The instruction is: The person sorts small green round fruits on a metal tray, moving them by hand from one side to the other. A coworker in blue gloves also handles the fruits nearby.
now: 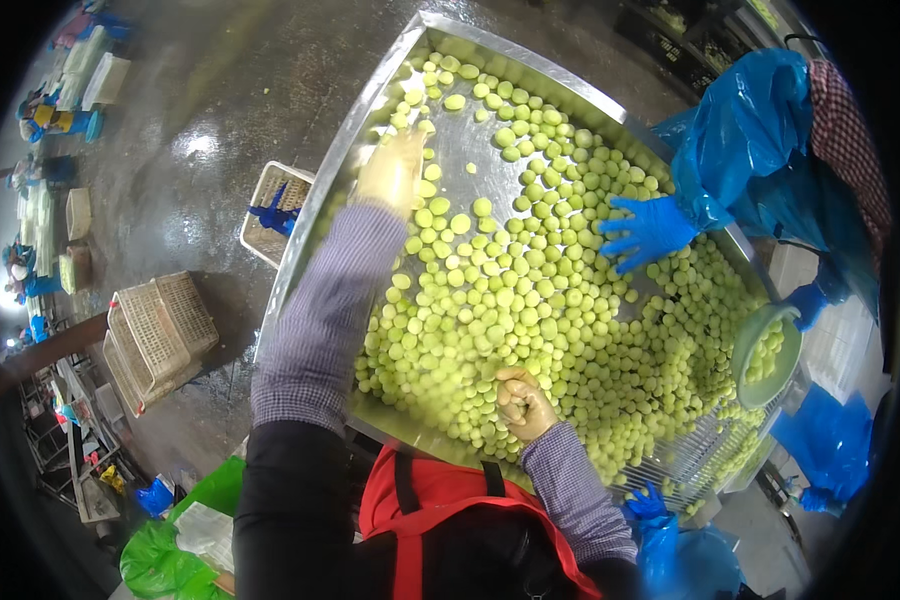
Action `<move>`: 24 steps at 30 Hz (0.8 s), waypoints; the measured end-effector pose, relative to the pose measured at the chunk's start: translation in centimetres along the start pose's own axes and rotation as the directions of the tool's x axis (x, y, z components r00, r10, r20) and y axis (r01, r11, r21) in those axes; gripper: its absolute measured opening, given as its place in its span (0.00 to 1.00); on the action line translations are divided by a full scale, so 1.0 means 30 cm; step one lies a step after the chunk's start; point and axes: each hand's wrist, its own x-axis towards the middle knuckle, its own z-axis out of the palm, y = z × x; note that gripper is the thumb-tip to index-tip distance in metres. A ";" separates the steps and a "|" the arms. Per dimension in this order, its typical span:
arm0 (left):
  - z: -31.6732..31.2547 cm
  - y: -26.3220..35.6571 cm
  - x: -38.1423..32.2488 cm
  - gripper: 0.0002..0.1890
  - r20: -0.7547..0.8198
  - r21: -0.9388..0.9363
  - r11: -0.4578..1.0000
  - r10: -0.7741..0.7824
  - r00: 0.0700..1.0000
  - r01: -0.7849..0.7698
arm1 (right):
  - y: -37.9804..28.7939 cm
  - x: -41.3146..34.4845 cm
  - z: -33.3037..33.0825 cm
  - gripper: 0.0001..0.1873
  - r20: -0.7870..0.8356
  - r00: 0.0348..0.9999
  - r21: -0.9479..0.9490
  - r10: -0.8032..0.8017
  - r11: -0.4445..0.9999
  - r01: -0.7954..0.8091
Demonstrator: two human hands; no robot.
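My left hand, in a pale translucent glove, reaches along the left wall of a stainless steel sorting trough. Its fingertips are close to several round green fruits there, and the fingers are too foreshortened to show any grip. Near the trough's front edge, my right hand is curled above the heaped green fruits, which look like plums. Whether a fruit lies inside those curled fingers is not visible. Bare metal shows on the trough floor ahead of my left hand.
A co-worker's blue-gloved hand spreads over the fruit at right. Beside it, a green bowl holds fruit above a slatted outlet. Another blue glove is nearer. White plastic baskets stand on the wet floor.
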 end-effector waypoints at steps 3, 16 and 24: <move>0.097 0.015 0.355 0.18 0.143 0.017 0.940 -0.339 0.930 0.340 | -0.038 0.027 -0.011 0.13 0.050 0.998 -0.069 -0.030 0.997 0.033; 0.085 0.093 0.019 0.11 0.326 -0.309 0.939 -0.048 0.944 0.154 | -0.137 0.045 0.028 0.40 0.095 0.995 0.173 -0.012 0.985 -0.004; 0.068 0.269 -0.870 0.24 0.486 -0.367 0.886 0.444 0.753 -0.285 | 0.052 0.002 -0.076 0.43 -0.073 0.996 0.142 -0.044 0.988 0.054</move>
